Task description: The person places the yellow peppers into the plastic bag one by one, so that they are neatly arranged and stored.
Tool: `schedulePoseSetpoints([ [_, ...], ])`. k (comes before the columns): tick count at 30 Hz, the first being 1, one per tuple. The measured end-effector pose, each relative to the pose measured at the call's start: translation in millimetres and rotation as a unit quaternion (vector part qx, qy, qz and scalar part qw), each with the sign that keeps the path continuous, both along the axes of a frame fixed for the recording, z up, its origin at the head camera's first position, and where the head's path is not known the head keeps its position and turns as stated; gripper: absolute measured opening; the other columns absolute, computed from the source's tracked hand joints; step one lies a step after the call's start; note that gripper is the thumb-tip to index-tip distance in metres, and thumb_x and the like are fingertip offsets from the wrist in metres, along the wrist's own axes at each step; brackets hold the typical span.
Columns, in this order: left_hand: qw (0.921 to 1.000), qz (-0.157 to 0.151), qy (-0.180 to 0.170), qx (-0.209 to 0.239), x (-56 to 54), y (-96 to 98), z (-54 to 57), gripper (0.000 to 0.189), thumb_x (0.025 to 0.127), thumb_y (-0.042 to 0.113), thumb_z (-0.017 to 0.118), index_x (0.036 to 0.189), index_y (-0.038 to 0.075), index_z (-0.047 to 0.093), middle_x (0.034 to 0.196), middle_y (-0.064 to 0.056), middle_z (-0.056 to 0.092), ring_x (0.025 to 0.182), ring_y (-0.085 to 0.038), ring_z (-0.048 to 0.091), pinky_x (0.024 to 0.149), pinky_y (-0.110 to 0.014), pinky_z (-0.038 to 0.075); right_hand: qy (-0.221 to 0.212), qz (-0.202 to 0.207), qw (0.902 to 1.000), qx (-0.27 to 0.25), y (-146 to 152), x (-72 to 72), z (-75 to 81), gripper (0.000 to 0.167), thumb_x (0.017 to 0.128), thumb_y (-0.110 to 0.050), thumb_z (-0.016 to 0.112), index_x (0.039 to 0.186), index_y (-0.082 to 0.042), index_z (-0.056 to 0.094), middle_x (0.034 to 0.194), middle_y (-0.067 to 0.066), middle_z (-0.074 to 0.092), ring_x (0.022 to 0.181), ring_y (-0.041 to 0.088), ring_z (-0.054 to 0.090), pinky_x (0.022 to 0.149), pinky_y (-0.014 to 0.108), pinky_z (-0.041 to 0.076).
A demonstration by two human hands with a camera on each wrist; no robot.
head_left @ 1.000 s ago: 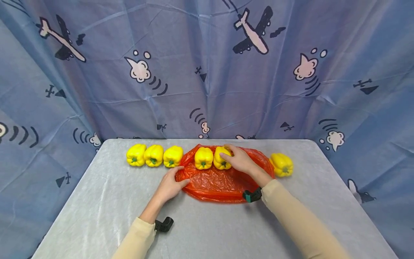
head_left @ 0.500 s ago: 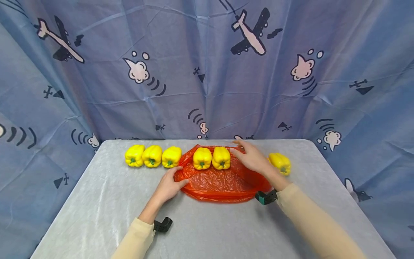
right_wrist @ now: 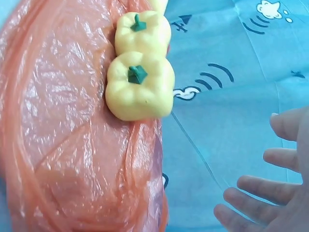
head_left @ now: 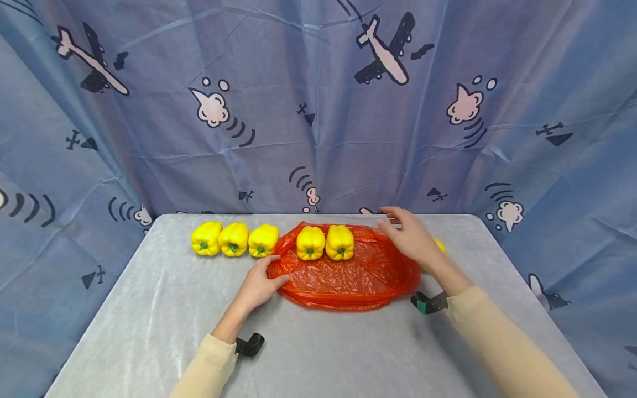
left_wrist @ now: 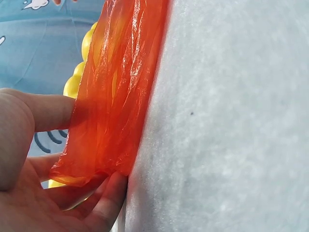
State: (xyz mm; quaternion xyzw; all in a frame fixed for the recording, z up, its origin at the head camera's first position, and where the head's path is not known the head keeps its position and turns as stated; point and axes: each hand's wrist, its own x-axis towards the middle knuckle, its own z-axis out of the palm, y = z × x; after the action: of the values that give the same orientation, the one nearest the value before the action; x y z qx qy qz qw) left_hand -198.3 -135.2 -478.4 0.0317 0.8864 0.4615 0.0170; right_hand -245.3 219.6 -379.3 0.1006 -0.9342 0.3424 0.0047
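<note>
In the head view a red plastic bag [head_left: 343,282] lies spread with its mouth apart. Two yellow bell peppers, the left one [head_left: 311,243] and the right one [head_left: 340,242], sit upright side by side in it. My left hand [head_left: 259,284] holds the bag's left end; in the left wrist view thumb and fingers lie around the film [left_wrist: 111,111]. My right hand [head_left: 412,237] is over the bag's right end, holding nothing, its fingers spread in the right wrist view. Mostly hidden behind it is another yellow bell pepper [head_left: 440,245] at the right.
Three more yellow bell peppers [head_left: 234,239] stand in a row left of the bag, near the far edge of the grey-white table [head_left: 318,359]. Behind the table hangs a blue curtain [head_left: 278,110] with airplane prints.
My right hand has let go of the right pepper in the bag and moved right, now covering most of the pepper at the far right. My left hand stays at the bag.
</note>
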Motion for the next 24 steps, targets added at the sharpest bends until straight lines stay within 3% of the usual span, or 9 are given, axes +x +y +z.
schedulePoseSetpoints([
  [14, 1.0, 0.002, 0.001, 0.0, -0.9, -1.7, -2.4, 0.058, 0.091, 0.02, 0.076, 0.142, 0.003, 0.055, 0.147, -0.02, 0.051, 0.139, -0.041, 0.043, 0.115, -0.058, 0.032, 0.037, -0.039, 0.9983, -0.021, 44, 3.6, -11.0, 0.06, 0.107, -0.042, 0.049, 0.148, 0.002, 0.045, 0.146, 0.029, 0.047, 0.132, 0.046, 0.047, 0.109, 0.061, 0.04],
  [24, 1.0, 0.001, 0.004, -0.004, -0.8, -1.5, -1.9, 0.059, 0.091, 0.02, 0.076, 0.142, 0.003, 0.054, 0.148, -0.021, 0.051, 0.139, -0.041, 0.044, 0.115, -0.057, 0.032, 0.027, -0.08, 0.9964, 0.003, 74, 2.7, -22.6, 0.06, 0.107, -0.041, 0.048, 0.146, 0.005, 0.045, 0.145, 0.032, 0.046, 0.131, 0.049, 0.045, 0.109, 0.063, 0.038],
])
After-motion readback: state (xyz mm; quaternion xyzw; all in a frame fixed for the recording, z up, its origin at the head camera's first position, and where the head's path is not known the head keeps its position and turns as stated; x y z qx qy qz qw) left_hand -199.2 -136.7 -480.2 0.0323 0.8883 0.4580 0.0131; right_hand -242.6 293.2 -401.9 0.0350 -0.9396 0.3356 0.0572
